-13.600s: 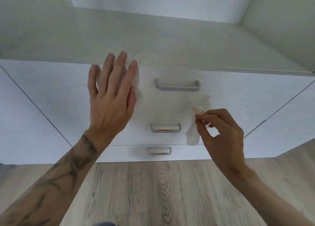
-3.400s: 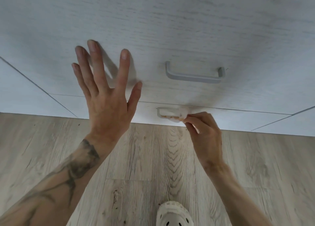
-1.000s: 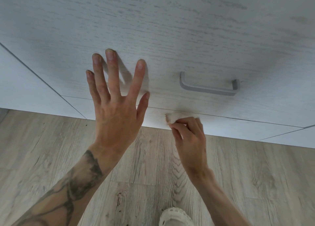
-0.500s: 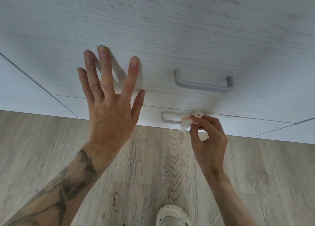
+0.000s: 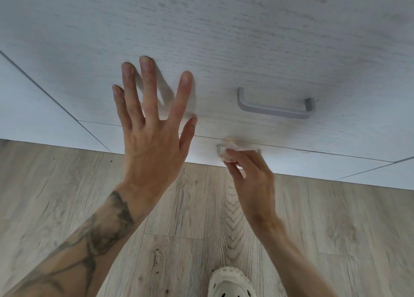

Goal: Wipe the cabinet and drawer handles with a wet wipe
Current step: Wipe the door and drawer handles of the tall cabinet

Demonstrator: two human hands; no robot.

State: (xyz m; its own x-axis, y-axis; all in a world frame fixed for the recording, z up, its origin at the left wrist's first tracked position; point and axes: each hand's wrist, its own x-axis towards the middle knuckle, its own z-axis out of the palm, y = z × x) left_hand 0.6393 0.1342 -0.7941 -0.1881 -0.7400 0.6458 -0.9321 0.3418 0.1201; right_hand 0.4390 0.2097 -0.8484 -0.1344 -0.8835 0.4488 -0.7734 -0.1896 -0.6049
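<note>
- My right hand (image 5: 251, 175) pinches the wet wipe (image 5: 227, 154) between thumb and fingertips, pressed onto the left end of the lowest drawer handle (image 5: 257, 150). Only a short stretch of that handle shows beyond my knuckles; the rest is hidden under wipe and fingers.
- My left hand (image 5: 152, 140) is open and holds nothing, fingers spread, raised in front of the drawer front (image 5: 224, 50). Whether the fingertips touch the panel I cannot tell; their shadows fall close beside them.
- Step in hand, by my judgement: wiping the bottom handle, at its left post.
- To do it well: fold the wipe around the bar so front, underside and back are all covered, then draw it along the full length to the far post. Work the corner where post meets panel, since grime tends to collect there. Keep pressure light; the wipe is thin and could tear on the bar's edge.
- The wipe shows an orange-brown tinge near my fingertips. Probably lifted dirt; turn to a clean face before the next stroke.
- The handle above (image 5: 274, 109) is a grey, matte, flat bar with squared ends and rounded bends, standing clear of the panel. No streaks visible on it from here.
- Drawer fronts: pale, whitewashed wood-grain finish, fine horizontal streaking, thin dark seams between panels.
- The floor (image 5: 67, 196) is light wood-look plank with knots and visible joints.
- One perforated cream clog (image 5: 230, 283) shows at the bottom edge.
</note>
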